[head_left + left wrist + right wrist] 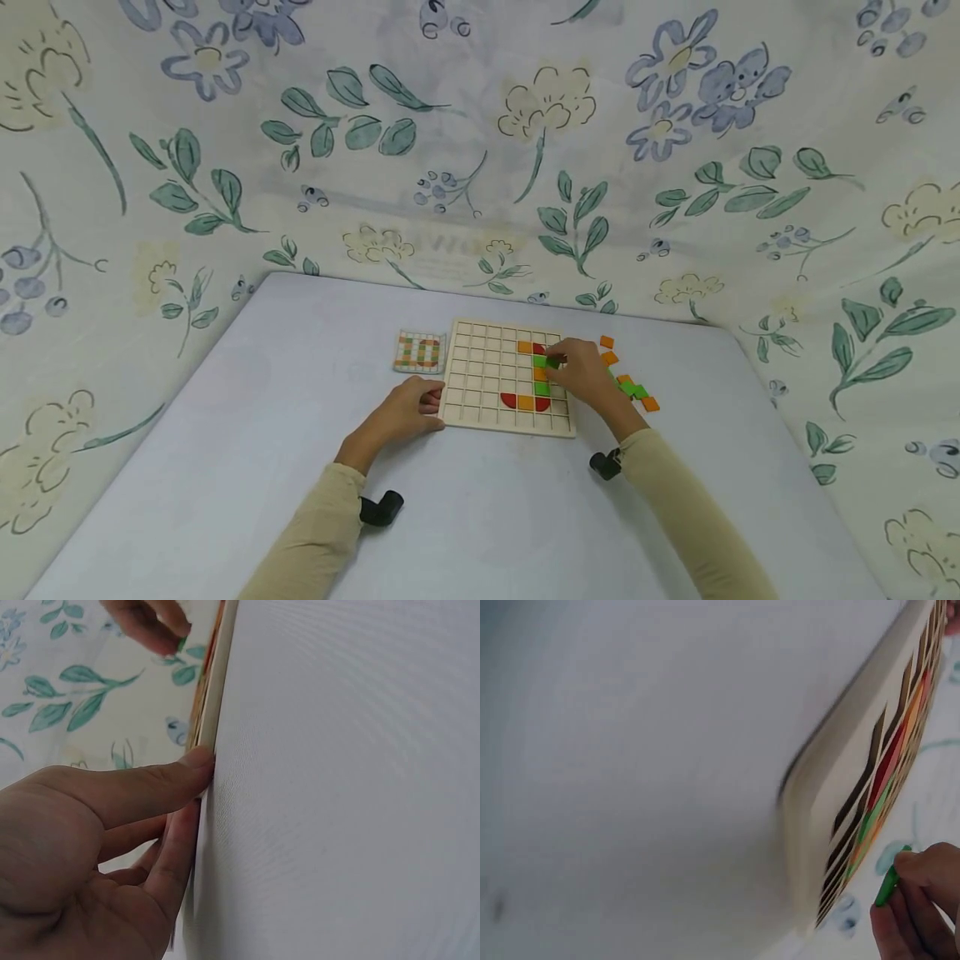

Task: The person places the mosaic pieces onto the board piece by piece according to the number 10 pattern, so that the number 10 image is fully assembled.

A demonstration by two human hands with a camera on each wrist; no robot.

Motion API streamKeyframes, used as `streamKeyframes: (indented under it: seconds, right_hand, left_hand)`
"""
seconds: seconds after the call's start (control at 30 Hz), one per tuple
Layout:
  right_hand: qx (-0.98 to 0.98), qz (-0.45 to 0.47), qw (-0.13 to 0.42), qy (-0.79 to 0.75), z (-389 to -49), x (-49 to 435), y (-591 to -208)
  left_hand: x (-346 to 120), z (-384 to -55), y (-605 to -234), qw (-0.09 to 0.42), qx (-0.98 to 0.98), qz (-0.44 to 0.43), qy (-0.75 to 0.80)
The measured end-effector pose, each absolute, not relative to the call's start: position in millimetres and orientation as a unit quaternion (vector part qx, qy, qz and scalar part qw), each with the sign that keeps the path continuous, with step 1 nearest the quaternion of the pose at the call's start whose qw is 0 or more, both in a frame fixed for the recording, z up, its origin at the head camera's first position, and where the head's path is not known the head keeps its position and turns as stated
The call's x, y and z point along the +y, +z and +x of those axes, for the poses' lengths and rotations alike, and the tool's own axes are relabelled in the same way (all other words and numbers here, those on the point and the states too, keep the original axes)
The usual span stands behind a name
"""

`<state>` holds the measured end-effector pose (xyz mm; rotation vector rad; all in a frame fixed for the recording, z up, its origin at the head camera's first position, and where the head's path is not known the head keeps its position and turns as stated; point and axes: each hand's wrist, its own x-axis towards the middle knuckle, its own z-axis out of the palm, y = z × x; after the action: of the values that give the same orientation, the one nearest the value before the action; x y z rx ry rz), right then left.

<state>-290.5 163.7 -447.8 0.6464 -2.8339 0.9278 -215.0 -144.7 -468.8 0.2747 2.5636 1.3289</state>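
Note:
A square wooden grid board [480, 367] lies on the table, with red, orange and green tiles set in some cells toward its right side. My left hand [408, 408] grips the board's near left corner; in the left wrist view the thumb [169, 780] presses the edge and curled fingers lie beside it. Over the right part of the board, my right hand [585, 371] pinches a small green tile [891, 885] between thumb and fingertips, held above the grid. Among the placed pieces are a red quarter-round tile [508, 401] and an orange square tile [526, 402].
Loose orange and green tiles [639, 391] lie scattered on the table right of the board. A small pattern card [420, 352] sits beside the board's upper left. White table [480, 517] surrounds them, and a floral cloth [465, 167] hangs behind its far edge.

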Motion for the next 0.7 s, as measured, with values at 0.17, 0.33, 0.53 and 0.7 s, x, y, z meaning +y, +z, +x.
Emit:
streamKeyframes:
  seconds: [0.17, 0.33, 0.53, 0.7]
  right_hand:
    - [-0.918, 0.27, 0.031, 0.289, -286.3, 138.0, -450.9]
    - [-0.91, 0.304, 0.004, 0.281, -284.1, 121.2, -455.1]
    - [-0.899, 0.322, -0.013, 0.297, -280.6, 111.5, -456.9]
    - [-0.897, 0.322, -0.018, 0.301, -280.8, 111.2, -457.3]
  left_hand:
    - [-145.6, -214.6, -470.2, 0.12, 0.877, 0.095, 0.455]
    - [-145.9, -214.4, -470.5, 0.116, 0.877, 0.102, 0.454]
    - [-144.8, -215.5, -471.0, 0.116, 0.879, 0.103, 0.451]
    - [-144.5, -215.3, -469.7, 0.118, 0.878, 0.096, 0.453]
